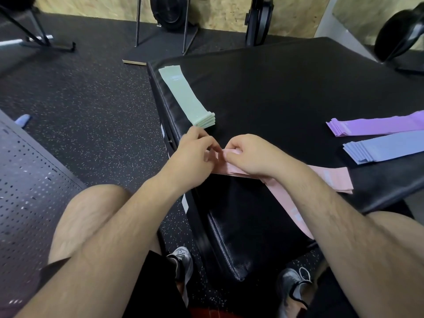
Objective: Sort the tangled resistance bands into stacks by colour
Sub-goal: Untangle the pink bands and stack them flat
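On the black padded box (275,88) lie stacks of flat resistance bands: a green stack (187,97) at the left edge, a purple stack (376,126) and a blue stack (385,148) at the right, and a pink stack (332,180) near the front edge. My left hand (195,152) and my right hand (250,154) meet at the left end of the pink bands, each pinching pink band material. One pink band (291,207) hangs off the box's front under my right forearm.
A dark speckled rubber floor surrounds the box. A perforated dark panel (29,180) stands at the left. Metal stands (160,26) and black gear line the far plywood wall. My knees and grey shoes (183,260) sit below the box.
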A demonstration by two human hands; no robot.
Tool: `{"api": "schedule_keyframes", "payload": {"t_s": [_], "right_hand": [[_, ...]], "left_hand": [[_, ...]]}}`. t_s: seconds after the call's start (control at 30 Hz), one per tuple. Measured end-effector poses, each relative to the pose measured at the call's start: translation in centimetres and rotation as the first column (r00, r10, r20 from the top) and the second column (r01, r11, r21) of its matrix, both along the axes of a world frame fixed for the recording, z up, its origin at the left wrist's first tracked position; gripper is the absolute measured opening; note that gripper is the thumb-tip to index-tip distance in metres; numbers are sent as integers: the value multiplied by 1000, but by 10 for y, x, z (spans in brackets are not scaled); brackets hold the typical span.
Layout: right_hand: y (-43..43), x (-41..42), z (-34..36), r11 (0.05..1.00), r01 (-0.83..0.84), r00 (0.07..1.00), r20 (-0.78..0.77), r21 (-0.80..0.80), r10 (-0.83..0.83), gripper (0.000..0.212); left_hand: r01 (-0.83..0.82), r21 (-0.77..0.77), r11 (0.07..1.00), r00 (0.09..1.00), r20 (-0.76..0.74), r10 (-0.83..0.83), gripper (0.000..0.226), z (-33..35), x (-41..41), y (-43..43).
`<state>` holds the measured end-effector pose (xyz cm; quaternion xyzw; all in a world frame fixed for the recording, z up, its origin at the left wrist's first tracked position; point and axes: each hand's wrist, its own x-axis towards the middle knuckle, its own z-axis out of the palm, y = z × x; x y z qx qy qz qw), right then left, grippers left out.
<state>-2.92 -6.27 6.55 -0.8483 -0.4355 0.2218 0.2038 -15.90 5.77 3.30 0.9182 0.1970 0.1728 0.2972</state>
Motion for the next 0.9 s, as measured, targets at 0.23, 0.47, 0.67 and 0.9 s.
{"api": "schedule_keyframes", "payload": {"t_s": [0.23, 0.47, 0.67, 0.9], "right_hand": [[-8, 4, 9, 998, 40, 999, -28, -49, -41, 22], [-21, 19, 26, 995, 49, 998, -32, -82, -51, 20], [-30, 29, 31, 985, 70, 997, 47, -157, -63, 30], [-29, 26, 23, 973, 91, 975, 219, -212, -43, 29]], "left_hand": [[60, 140, 988, 998, -44, -54, 22, -5, 3, -10], [-6, 82, 997, 997, -73, 12, 21, -6, 0, -11], [-20, 94, 995, 998, -61, 25, 19, -8, 0, -12], [-26, 128, 991, 998, -46, 32, 20, -13, 1, -12]]}}
